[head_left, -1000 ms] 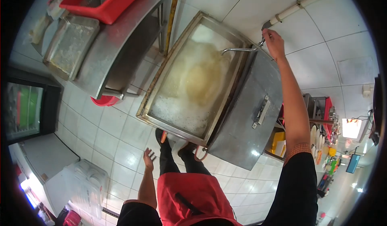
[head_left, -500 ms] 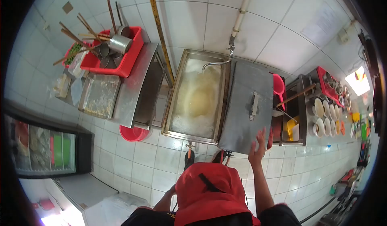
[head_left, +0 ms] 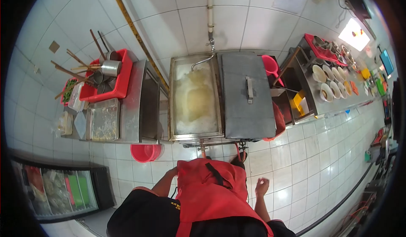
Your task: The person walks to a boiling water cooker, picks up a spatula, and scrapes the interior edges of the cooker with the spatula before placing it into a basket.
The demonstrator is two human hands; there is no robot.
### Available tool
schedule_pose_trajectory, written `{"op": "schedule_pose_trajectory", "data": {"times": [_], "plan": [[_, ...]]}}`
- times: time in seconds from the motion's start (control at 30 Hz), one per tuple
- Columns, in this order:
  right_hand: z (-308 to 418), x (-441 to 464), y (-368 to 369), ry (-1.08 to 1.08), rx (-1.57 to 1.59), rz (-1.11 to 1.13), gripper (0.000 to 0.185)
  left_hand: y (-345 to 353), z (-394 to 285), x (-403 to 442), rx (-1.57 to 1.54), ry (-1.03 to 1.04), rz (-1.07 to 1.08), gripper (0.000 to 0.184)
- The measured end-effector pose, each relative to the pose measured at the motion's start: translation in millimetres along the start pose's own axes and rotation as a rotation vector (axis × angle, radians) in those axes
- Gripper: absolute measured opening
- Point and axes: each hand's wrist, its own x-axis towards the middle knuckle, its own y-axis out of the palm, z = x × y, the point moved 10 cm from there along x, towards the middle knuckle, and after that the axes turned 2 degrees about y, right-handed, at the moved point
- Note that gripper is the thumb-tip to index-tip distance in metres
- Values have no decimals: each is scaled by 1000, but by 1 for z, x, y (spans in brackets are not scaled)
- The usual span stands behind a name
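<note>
My right hand (head_left: 262,186) hangs over the tiled floor, away from the cooker, fingers loosely curled with a gap to the thumb and nothing in them. At the left side of my red apron (head_left: 211,190), only the edge of my left hand (head_left: 172,172) shows; its fingers are hidden. In front of me stands a rectangular boiling vat (head_left: 174,123) of cloudy, foaming liquid, yellowish in the middle. A curved tap (head_left: 204,61) reaches over its far end. Directly right of it, a grey lid (head_left: 243,118) with a metal handle (head_left: 250,90) lies flat over a second section.
On the left a steel table (head_left: 131,123) holds a red bin (head_left: 124,78) of ladles and strainers and a metal tray (head_left: 117,120). Below is a pink bucket (head_left: 146,152). White bowls (head_left: 325,92) line the right counter (head_left: 323,106). A glass-front fridge (head_left: 99,186) stands lower left.
My right hand has dropped from beside the grey lid's near edge to lower by my side, its spread fingers now curled. The view has shifted rightward and turned; the lid stays in place.
</note>
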Motion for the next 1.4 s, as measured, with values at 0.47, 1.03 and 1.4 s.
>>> {"op": "schedule_pose_trajectory", "data": {"times": [0.47, 1.03, 1.4], "plan": [[-90, -137, 121, 891, 389, 969, 27, -13, -63, 7, 130, 90, -91, 37], [32, 20, 111, 204, 279, 636, 34, 37, 5, -18, 108, -10, -93, 37], [-37, -64, 121, 755, 406, 928, 25, 37, 12, -22, 126, -30, -83, 37]]}}
